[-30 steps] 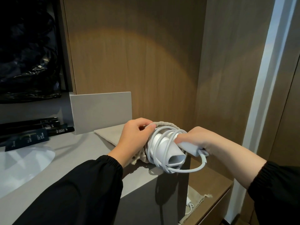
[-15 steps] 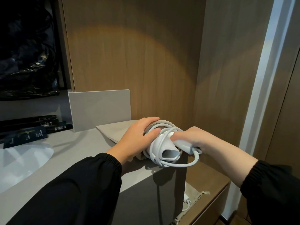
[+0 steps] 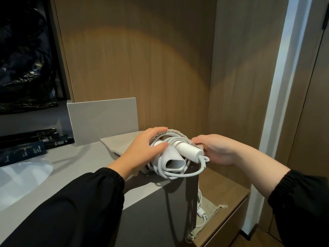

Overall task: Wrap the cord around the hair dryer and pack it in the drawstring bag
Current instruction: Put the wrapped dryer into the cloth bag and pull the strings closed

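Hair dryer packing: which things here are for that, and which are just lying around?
For the job: hair dryer, cord, drawstring bag, left hand, right hand.

Just lying about: dark boxes, sink, black plastic bag, second cloth bag on the lower shelf.

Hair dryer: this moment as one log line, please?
hair dryer: wrapped in cord, partly in drawstring bag | left hand: grips bag mouth | right hand: at handle end, grip unclear
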Motion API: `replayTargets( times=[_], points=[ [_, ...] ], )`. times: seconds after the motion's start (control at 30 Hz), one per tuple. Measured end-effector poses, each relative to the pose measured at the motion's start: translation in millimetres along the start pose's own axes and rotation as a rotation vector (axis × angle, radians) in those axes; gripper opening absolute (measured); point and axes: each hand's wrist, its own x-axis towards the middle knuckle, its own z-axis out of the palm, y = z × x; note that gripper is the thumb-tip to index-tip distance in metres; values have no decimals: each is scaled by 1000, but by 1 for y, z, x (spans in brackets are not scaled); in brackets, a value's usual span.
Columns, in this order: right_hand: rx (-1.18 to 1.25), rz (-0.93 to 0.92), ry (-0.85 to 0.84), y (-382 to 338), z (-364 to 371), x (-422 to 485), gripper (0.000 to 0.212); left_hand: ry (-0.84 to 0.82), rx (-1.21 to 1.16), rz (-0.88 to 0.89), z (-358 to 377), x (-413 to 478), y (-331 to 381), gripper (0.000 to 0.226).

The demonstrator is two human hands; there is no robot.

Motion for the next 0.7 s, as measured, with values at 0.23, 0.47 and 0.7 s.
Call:
replayTargets(
  times=[0.23, 0.47, 0.7],
  points=[
    [-68, -132, 261, 28, 1, 6, 13, -31, 68, 81, 3, -4, -5, 43],
    [-74, -183, 397, 35, 6, 11, 9, -36, 79, 100, 3, -3, -8, 51],
    [-293, -289, 460, 40, -7, 14, 10, 106, 73, 64, 1, -3, -9, 23]
  ],
)
